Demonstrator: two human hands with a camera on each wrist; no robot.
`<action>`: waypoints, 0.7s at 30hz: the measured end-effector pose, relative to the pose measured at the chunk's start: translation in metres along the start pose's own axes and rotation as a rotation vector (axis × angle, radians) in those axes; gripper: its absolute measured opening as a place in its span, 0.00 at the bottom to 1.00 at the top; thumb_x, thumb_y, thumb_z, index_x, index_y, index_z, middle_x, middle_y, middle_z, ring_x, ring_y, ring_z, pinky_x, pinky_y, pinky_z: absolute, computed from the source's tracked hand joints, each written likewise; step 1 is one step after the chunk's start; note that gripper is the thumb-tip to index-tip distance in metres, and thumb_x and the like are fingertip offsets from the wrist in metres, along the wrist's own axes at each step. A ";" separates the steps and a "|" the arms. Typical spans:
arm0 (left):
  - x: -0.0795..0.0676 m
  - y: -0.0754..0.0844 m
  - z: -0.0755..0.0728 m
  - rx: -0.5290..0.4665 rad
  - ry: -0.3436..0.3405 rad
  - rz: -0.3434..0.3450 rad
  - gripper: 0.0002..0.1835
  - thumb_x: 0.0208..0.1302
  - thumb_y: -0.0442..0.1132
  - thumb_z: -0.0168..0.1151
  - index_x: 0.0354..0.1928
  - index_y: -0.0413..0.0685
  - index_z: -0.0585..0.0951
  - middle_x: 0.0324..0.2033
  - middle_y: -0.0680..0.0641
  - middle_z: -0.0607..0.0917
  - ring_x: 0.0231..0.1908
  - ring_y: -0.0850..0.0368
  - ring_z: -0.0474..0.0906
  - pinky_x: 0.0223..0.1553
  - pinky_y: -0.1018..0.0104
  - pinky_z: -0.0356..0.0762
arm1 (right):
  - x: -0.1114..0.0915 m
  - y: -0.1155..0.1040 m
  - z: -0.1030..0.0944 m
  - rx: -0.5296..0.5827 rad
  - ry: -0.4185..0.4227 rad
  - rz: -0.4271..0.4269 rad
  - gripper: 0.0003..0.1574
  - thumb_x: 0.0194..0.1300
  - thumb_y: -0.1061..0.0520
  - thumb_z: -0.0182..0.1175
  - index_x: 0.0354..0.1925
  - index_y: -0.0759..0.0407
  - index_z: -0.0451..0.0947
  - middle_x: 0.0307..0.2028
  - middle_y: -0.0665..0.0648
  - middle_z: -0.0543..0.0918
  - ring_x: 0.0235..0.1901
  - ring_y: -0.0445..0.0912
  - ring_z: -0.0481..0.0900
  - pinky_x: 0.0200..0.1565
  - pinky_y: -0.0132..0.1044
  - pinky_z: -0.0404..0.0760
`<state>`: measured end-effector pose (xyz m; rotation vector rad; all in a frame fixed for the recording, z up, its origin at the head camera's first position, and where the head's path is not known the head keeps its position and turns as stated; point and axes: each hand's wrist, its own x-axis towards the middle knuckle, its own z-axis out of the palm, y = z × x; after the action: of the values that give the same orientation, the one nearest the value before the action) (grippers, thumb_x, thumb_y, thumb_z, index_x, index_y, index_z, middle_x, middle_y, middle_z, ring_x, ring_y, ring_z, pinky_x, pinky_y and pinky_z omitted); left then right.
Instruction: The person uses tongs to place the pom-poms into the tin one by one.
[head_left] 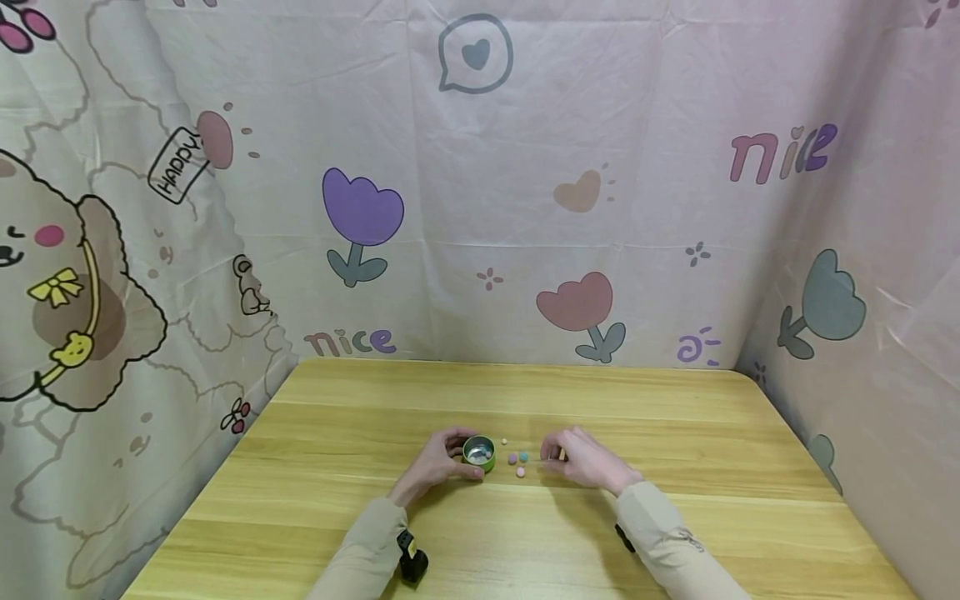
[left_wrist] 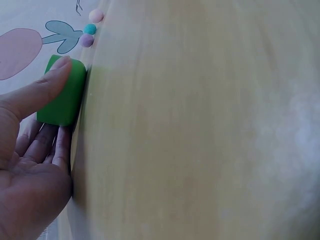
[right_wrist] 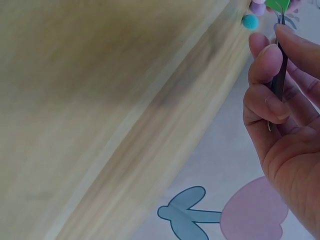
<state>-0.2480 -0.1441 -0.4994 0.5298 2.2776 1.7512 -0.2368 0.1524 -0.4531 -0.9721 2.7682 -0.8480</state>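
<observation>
A small round green container (head_left: 478, 454) with a silvery inside stands on the table, its mouth upward. Around its left side curves my left hand (head_left: 442, 458), and in the left wrist view the thumb lies against the green wall (left_wrist: 62, 95). Something small and pale shows inside, too small to tell. My right hand (head_left: 588, 460) pinches dark tweezers (right_wrist: 280, 75), their tips pointing toward the container. Between the hands lie a purple ball (head_left: 512, 458), a teal ball (head_left: 523, 457), a pink ball (head_left: 521, 472) and a whitish ball (head_left: 504, 442). Whether the tips hold anything I cannot tell.
The wooden table (head_left: 637, 408) reaches back to a printed cloth (head_left: 480, 208), which also hangs at both sides. A black device (head_left: 412, 560) is strapped at the left wrist, and another dark one (head_left: 625, 538) sits at the right.
</observation>
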 end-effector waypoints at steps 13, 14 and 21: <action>0.001 0.000 0.000 0.006 0.008 -0.005 0.35 0.50 0.28 0.77 0.62 0.30 0.74 0.56 0.31 0.80 0.55 0.43 0.79 0.62 0.49 0.78 | 0.001 -0.002 0.001 -0.017 -0.010 -0.005 0.02 0.64 0.63 0.66 0.36 0.58 0.84 0.30 0.46 0.84 0.31 0.36 0.78 0.35 0.28 0.79; 0.001 0.000 0.000 0.006 0.009 -0.005 0.35 0.50 0.28 0.77 0.62 0.30 0.74 0.56 0.31 0.81 0.55 0.43 0.79 0.61 0.50 0.78 | 0.001 -0.002 0.001 -0.016 -0.011 -0.006 0.02 0.64 0.64 0.66 0.35 0.58 0.83 0.30 0.47 0.84 0.31 0.36 0.77 0.35 0.28 0.79; 0.000 0.000 0.000 0.008 0.012 -0.004 0.35 0.50 0.28 0.77 0.61 0.30 0.75 0.56 0.31 0.81 0.55 0.43 0.79 0.61 0.49 0.78 | 0.002 -0.002 0.002 -0.011 -0.024 -0.008 0.03 0.63 0.64 0.66 0.33 0.56 0.83 0.29 0.47 0.84 0.30 0.34 0.75 0.35 0.28 0.79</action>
<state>-0.2481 -0.1438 -0.4991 0.5172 2.2932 1.7483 -0.2361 0.1489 -0.4534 -0.9890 2.7540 -0.8177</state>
